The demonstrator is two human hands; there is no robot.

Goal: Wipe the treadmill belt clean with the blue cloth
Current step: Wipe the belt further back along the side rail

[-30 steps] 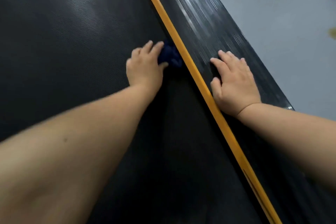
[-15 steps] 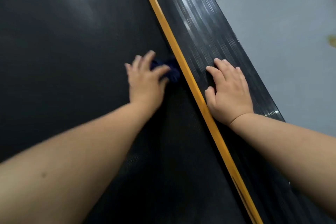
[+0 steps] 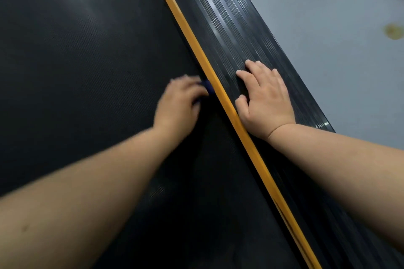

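A wide black belt (image 3: 87, 72) fills everything left of a yellow strip (image 3: 192, 35), which runs diagonally from the top centre down to the lower right. Right of the strip lies a ribbed black rail (image 3: 229, 28), shiny with glare, and beyond that a grey floor (image 3: 328, 17). Your right hand (image 3: 264, 102) rests flat on the rail just right of the strip, fingers straight and spread, holding nothing; it looks like a brace. Your left hand (image 3: 177, 105) is on the belt just left of the strip, blurred, its fingers apparently bent over a bunched blue cloth (image 3: 207, 86). Only a small dark-blue fold shows past the fingertips, touching or nearly touching the strip; the blur hides which. So the cloth lies ahead of the fingers, on the strip side, and only the left hand has it. The belt's length follows the strip, so the next stroke probably runs parallel to it or leftward across the belt.
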